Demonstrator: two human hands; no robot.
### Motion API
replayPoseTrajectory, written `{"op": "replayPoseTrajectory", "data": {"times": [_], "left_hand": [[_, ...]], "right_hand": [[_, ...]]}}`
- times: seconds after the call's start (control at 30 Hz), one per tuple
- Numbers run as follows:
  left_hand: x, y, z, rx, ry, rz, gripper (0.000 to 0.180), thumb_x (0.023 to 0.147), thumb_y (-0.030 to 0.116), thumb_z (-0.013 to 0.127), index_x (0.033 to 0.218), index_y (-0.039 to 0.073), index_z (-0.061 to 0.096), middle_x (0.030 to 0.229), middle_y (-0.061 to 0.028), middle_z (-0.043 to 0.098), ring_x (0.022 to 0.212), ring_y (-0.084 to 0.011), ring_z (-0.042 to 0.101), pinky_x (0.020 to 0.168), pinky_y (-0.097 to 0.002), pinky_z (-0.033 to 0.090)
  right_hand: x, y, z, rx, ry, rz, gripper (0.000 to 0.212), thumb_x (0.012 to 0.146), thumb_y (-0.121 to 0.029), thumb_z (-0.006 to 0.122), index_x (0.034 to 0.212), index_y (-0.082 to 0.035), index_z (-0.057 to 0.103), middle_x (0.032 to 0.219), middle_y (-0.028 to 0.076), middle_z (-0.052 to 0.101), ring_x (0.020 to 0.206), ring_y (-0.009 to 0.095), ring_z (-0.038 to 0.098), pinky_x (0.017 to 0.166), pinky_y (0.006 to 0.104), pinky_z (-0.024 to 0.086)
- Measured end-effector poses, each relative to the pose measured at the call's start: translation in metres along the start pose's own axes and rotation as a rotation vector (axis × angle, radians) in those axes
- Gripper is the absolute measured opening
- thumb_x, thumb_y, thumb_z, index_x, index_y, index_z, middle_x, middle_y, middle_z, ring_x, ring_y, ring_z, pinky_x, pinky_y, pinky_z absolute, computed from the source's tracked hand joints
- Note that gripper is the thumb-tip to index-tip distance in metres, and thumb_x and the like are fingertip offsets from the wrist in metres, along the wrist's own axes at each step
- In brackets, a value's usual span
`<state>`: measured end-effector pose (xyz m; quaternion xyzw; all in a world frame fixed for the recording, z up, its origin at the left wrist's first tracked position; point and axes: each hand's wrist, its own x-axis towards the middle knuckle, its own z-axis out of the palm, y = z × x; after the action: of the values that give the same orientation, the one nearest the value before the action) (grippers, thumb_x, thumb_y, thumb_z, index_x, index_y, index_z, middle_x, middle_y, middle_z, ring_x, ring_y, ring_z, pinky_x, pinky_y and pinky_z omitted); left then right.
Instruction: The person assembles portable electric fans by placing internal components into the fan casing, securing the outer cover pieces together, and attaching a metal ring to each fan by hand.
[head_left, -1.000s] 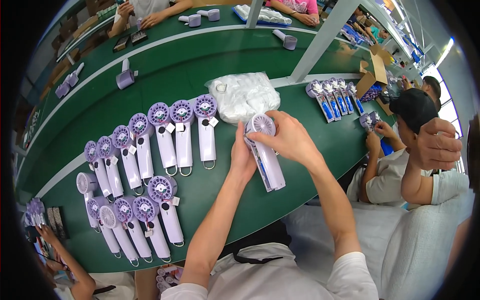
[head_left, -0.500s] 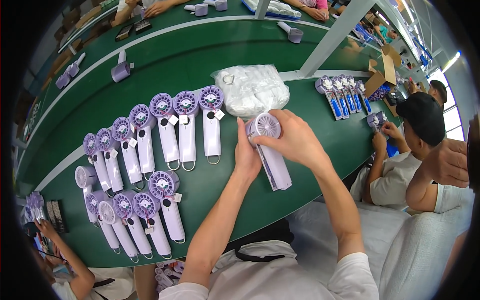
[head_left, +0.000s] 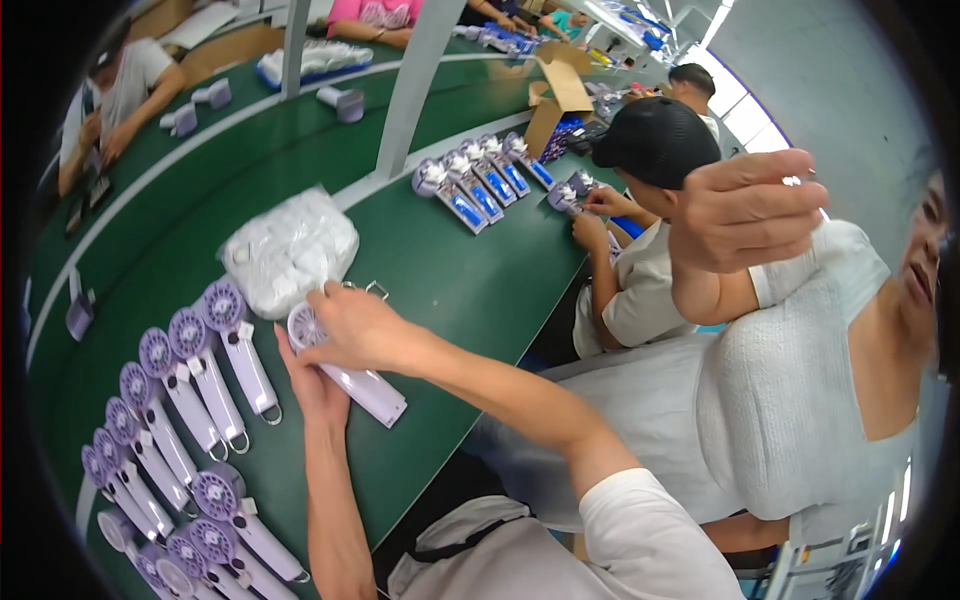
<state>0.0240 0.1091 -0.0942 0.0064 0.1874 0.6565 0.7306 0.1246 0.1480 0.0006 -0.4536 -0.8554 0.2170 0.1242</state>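
My right hand point(head_left: 355, 330) closes over the round head of a lavender handheld fan point(head_left: 350, 375) lying on the green table point(head_left: 450, 290), while my left hand point(head_left: 315, 385) sits under its handle, fingers seemingly curled around it (they are mostly hidden). The fan lies just below a clear bag of white parts point(head_left: 290, 250), with a row of matching fans point(head_left: 190, 385) laid out to my left.

Long green work table point(head_left: 450, 290), white stripe along it. Rows of lilac handheld fans point(head_left: 190, 400) lying flat at left. Clear plastic bag of white parts point(head_left: 290, 250) beside them. Blue-handled fans point(head_left: 480, 180) near an open brown cardboard box point(head_left: 555, 100). Grey upright post point(head_left: 420, 80).
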Motion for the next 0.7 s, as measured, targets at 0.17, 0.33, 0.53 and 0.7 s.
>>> {"op": "replayPoseTrajectory", "data": {"times": [0.17, 0.33, 0.53, 0.7], "left_hand": [[0.001, -0.008, -0.005, 0.046, -0.034, 0.070, 0.061, 0.095, 0.057, 0.045, 0.133, 0.010, 0.047, 0.131, -0.0088, 0.054, 0.121, -0.0250, 0.051, 0.106, -0.0418, 0.039], [-0.009, -0.003, -0.008, 0.077, -0.084, 0.090, 0.066, 0.093, 0.060, 0.046, 0.134, 0.009, 0.045, 0.130, -0.0084, 0.054, 0.120, -0.0248, 0.052, 0.106, -0.0409, 0.039], [-0.011, -0.001, 0.000, 0.139, -0.152, 0.067, 0.067, 0.091, 0.061, 0.048, 0.131, 0.007, 0.048, 0.128, -0.0092, 0.055, 0.119, -0.0255, 0.052, 0.104, -0.0430, 0.041], [0.003, 0.003, -0.011, 0.135, -0.177, 0.058, 0.057, 0.094, 0.052, 0.047, 0.132, 0.010, 0.048, 0.130, -0.0099, 0.055, 0.120, -0.0272, 0.052, 0.105, -0.0443, 0.040]], "right_hand": [[-0.004, 0.008, 0.005, 0.025, 0.020, 0.038, 0.069, 0.069, -0.041, 0.078, 0.114, 0.007, 0.055, 0.104, 0.029, 0.056, 0.096, 0.044, 0.060, 0.082, 0.0458, 0.051], [-0.009, -0.001, 0.012, 0.024, -0.001, 0.053, 0.073, 0.070, -0.045, 0.077, 0.122, 0.001, 0.055, 0.111, 0.030, 0.051, 0.099, 0.045, 0.060, 0.085, 0.0456, 0.050], [-0.021, 0.007, 0.010, 0.160, 0.121, -0.004, 0.071, 0.070, -0.045, 0.078, 0.116, 0.004, 0.054, 0.112, 0.028, 0.049, 0.103, 0.043, 0.057, 0.087, 0.0451, 0.049], [-0.042, -0.009, 0.002, 0.179, 0.207, -0.016, 0.070, 0.079, -0.039, 0.072, 0.131, 0.000, 0.047, 0.120, 0.028, 0.046, 0.109, 0.043, 0.055, 0.091, 0.0437, 0.048]]}}
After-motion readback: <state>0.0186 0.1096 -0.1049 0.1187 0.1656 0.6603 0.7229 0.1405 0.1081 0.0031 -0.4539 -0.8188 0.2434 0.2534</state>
